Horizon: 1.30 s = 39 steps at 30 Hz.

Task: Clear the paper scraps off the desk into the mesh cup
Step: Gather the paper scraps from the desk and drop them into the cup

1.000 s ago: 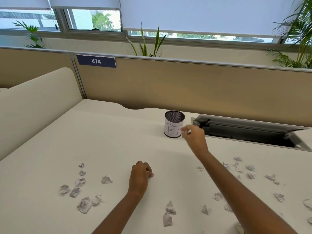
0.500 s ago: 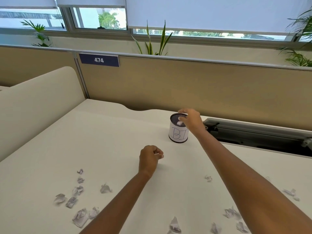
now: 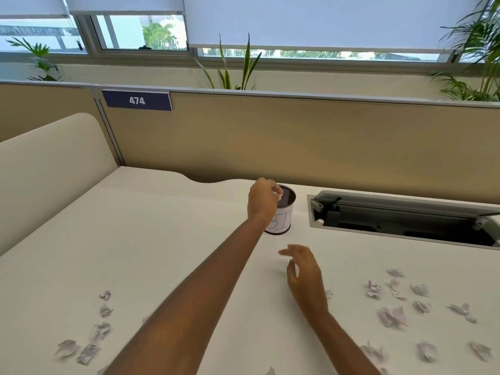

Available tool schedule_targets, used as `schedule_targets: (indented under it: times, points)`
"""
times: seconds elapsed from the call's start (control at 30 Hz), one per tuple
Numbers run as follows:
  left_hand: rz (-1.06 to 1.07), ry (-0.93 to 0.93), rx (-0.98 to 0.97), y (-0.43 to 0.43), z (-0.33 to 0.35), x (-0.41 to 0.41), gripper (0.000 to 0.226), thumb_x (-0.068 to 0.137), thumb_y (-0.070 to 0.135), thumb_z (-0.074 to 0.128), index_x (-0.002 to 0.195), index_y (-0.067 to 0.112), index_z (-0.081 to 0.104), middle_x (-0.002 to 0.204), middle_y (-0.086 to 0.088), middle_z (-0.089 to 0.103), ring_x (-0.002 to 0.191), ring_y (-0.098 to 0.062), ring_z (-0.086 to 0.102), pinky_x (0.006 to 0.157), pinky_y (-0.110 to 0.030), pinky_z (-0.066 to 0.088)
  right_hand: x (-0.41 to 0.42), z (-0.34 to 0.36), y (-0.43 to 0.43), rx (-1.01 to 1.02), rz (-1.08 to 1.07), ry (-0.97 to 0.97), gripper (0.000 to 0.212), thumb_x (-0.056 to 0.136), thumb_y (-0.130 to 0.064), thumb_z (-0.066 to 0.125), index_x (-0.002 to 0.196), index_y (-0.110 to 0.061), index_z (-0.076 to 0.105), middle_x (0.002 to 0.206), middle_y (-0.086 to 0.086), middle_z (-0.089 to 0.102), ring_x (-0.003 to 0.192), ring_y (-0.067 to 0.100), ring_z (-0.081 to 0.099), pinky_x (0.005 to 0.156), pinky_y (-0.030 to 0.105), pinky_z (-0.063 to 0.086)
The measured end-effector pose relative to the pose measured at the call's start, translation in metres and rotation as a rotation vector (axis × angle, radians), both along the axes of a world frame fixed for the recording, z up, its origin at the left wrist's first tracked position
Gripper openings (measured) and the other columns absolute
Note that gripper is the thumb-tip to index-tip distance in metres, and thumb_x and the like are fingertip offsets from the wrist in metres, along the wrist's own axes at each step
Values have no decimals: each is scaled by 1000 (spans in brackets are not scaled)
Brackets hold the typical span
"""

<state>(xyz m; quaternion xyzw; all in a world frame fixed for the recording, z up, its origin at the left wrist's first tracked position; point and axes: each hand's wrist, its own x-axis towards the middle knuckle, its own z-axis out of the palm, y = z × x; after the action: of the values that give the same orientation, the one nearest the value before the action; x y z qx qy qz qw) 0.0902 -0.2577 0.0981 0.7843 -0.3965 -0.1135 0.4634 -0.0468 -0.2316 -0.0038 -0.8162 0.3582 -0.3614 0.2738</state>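
Observation:
The black mesh cup (image 3: 286, 201) with a white paper label stands near the back of the desk. My left hand (image 3: 263, 199) is at its left rim and pinches a small white paper scrap (image 3: 278, 195) over the opening. My right hand (image 3: 303, 272) hovers over the desk in front of the cup, fingers spread and empty. Several crumpled paper scraps lie at the left front (image 3: 92, 336) and at the right front (image 3: 392, 315) of the desk. One small scrap (image 3: 328, 294) shows just right of my right wrist.
An open cable tray (image 3: 400, 217) is sunk into the desk right of the cup. A tan partition (image 3: 297, 142) runs along the back, and a cream divider (image 3: 48, 169) bounds the left side. The white desk (image 3: 151, 239) spreads between them.
My right hand has left the cup's rim, come back toward me and now is open and empty. My left hand has travelled from mid-desk to the cup's rim with a scrap.

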Motion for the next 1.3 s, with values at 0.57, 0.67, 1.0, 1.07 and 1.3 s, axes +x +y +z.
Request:
schedule_targets:
  times: [0.57,0.67,1.0,1.07,1.3]
  points:
    - [-168,-189,12,65,-51,-28,43,87,-19,38,120,2,58,134,-14,49,131,-24,42,106,-22,31,-37,-9,45,316,117,28,28,90,6,43,105,-8,62,101,-4,60,98,6,54,81,-8,32]
    - [-142,-129,25,110,-75,-46,40,88,-15,42,119,4,59,128,-10,54,126,-18,48,97,-3,24,-46,-10,59,318,116,38,28,92,5,41,106,-7,61,102,-3,60,98,7,54,81,-9,30]
    - [-151,-252,286,219,-124,-75,36,100,15,37,133,21,49,148,7,37,137,-7,34,115,-17,23,-76,-9,109,280,226,91,26,95,-4,39,113,-14,55,108,-7,53,109,8,49,92,11,31]
    - [-160,-287,289,231,-125,-77,37,101,18,34,136,23,45,151,9,34,140,-5,30,116,-15,19,-83,-9,118,285,285,134,25,96,-18,41,118,-22,51,112,-11,50,113,6,44,94,16,29]
    - [-174,-343,269,264,-125,-78,36,100,14,36,133,20,50,147,8,40,138,-2,33,111,-12,19,-96,-11,147,80,374,375,35,93,-27,50,128,-26,47,124,-12,49,115,6,37,87,3,25]
